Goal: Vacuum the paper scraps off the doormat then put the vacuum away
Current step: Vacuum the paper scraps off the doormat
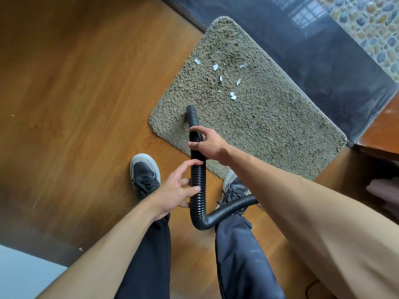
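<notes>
Vacuuming: scraps not yet picked up; the step in hand looks like bringing the nozzle up to them.
Hose: the black ribbed hose (197, 182) runs up the middle of the frame from a bend at lower centre, over the near edge of the doormat (254, 117).
Nozzle: the smooth nozzle (192, 115) rests tip-down on the mat's left near corner, short of the paper.
Scraps: the paper scraps (224, 78) lie scattered in the mat's middle, above and right of the nozzle, apart from it.
Right hand: the right hand (207, 143) is wrapped around the hose just behind the nozzle, fingers curled round it.
Left hand: the left hand (177, 190) is half open, fingertips and thumb resting lightly against the hose lower down, steadying rather than gripping.
Doing it well: probably steer from the right hand, keep the tip low against the pile, sweep slowly up-right through the cluster, letting the left hand feed slack.
Risk: the shaggy pile may hold scraps; a fast pass could flick them onto the wooden floor (75, 83).
</notes>
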Motion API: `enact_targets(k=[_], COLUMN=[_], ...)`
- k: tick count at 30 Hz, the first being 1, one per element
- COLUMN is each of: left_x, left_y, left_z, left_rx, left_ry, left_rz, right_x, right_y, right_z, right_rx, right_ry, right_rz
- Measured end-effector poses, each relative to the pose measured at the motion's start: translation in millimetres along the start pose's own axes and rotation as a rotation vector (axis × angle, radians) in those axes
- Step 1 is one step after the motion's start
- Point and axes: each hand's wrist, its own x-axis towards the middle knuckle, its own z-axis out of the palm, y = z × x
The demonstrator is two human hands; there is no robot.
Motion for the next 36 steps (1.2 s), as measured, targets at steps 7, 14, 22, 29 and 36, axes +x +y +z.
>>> enact_targets(k=[7, 14, 22, 29, 36], left_x=[21, 44, 61, 60, 46], left_y=[18, 38, 50, 49, 38], left_z=[17, 34, 51, 46, 34], left_rx=[0.058, 0.117, 0.144, 0.15, 0.083], left_ry=[-0.044, -0.054, -0.047, -0.035, 0.045], left_rz=[0.007, -0.01, -0.019, -0.024, 0.016], right_x=[-4, -2, 2, 5, 14], right_y=[11, 23, 36, 32, 15], right_z=[-39, -67, -80, -77, -53], right_rx=[0.146, 0.246, 0.297, 0.264, 0.126], right_ry=[0.05, 0.134, 0.26, 0.258, 0.211], right_rz=[0.048, 0.062, 0.035, 0.023, -0.035])
